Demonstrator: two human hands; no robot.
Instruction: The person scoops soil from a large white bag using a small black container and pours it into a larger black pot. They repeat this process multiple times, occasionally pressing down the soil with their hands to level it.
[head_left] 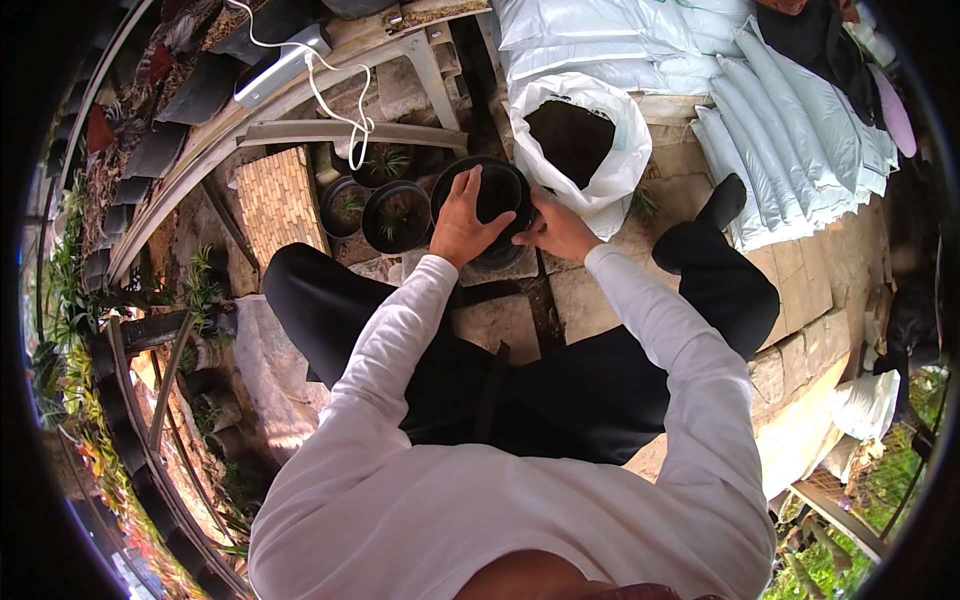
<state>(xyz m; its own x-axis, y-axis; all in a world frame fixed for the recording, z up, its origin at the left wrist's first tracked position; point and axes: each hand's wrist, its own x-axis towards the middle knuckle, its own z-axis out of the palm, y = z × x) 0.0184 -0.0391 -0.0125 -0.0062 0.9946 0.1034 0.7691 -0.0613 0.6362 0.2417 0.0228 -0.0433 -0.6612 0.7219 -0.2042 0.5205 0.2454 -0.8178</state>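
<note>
In front of me, between my spread legs, is a round black plant pot (496, 192); it looks nested in or set against a wider black pot. My left hand (462, 222) grips its left side, thumb across the near rim and fingers along the far left. My right hand (560, 230) is closed on the right rim, thumb and fingers pinching the edge. Just beyond my right hand stands a white sack (638, 150), its top rolled back, with dark soil (570, 140) inside. The undersides of both hands are hidden.
Several small black pots with seedlings (397, 216) stand to the left, beside a woven bamboo-like panel (280, 200). White filled bags (600, 40) are stacked at the back right. A power strip (283, 67) with a white cable lies on the wooden bench. Paving slabs (497, 325) lie below.
</note>
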